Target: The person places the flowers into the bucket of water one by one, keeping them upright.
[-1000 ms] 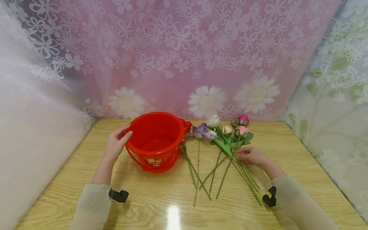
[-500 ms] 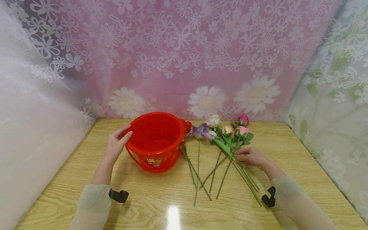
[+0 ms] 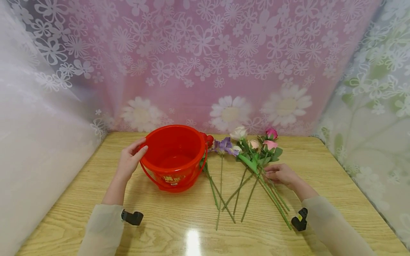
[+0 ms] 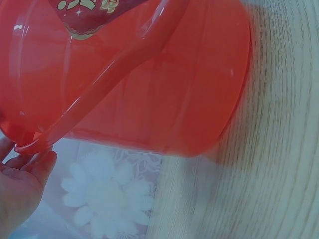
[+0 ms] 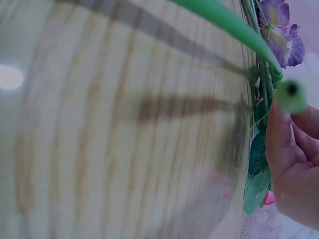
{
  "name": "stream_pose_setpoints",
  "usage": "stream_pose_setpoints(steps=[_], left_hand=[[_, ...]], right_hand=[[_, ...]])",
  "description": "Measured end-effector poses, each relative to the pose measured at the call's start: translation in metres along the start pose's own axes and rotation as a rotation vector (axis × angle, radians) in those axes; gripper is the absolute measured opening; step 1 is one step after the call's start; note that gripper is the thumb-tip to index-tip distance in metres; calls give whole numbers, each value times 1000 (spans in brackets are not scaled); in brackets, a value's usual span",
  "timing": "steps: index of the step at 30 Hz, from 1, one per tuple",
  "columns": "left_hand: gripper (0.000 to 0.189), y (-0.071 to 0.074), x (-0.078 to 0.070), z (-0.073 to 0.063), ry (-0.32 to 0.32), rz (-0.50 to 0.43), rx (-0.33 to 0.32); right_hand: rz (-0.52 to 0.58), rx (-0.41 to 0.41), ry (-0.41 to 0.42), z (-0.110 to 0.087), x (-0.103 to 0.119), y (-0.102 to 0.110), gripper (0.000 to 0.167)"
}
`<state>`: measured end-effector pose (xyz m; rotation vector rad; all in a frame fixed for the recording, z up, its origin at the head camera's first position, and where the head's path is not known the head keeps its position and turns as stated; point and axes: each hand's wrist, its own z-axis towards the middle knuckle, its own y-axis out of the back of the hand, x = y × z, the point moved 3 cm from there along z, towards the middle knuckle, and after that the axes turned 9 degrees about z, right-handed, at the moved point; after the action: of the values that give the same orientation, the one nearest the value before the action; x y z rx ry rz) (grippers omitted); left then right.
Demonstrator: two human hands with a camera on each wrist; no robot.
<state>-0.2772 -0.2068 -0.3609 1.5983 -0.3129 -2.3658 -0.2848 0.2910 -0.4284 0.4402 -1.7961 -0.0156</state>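
Note:
A red plastic bucket [image 3: 189,174] with gold lettering stands upright on the table, its handle hanging down in front. My left hand [image 3: 129,161] grips its left rim, the thumb over the edge; in the left wrist view the fingers [image 4: 42,167] are beside the handle's end. To the right lie several long-stemmed flowers. My right hand [image 3: 280,174] pinches a green flower stem among them; in the right wrist view its cut end [image 5: 291,96] points at the camera by the thumb. Which bloom this stem carries is hard to tell. A thicker bright green stem [image 3: 250,163] crosses beside it.
Around the stems are a white rose [image 3: 238,133], a purple iris [image 3: 224,145], a peach rose [image 3: 254,144], a pink rose [image 3: 270,144] and a magenta rose [image 3: 271,133]. Red blooms [image 3: 209,139] show behind the bucket. A pink floral curtain [image 3: 192,71] hangs along the table's back edge.
The white rose has shifted very slightly upward. Both hands and the bucket stay almost where they were.

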Motion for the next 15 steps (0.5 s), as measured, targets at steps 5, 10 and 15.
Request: stream_pose_setpoints(steps=[5,10,15], left_hand=[[41,0,-1,0,1,0,-1],[41,0,0,0,9,14,-9],[40,1,1,1,12,6,-15]], right_hand=[[5,-22,11,-4,4,1,43],[34,-20,32,-9,8,2,43],[66,-27,62,-14,15,2,45]])
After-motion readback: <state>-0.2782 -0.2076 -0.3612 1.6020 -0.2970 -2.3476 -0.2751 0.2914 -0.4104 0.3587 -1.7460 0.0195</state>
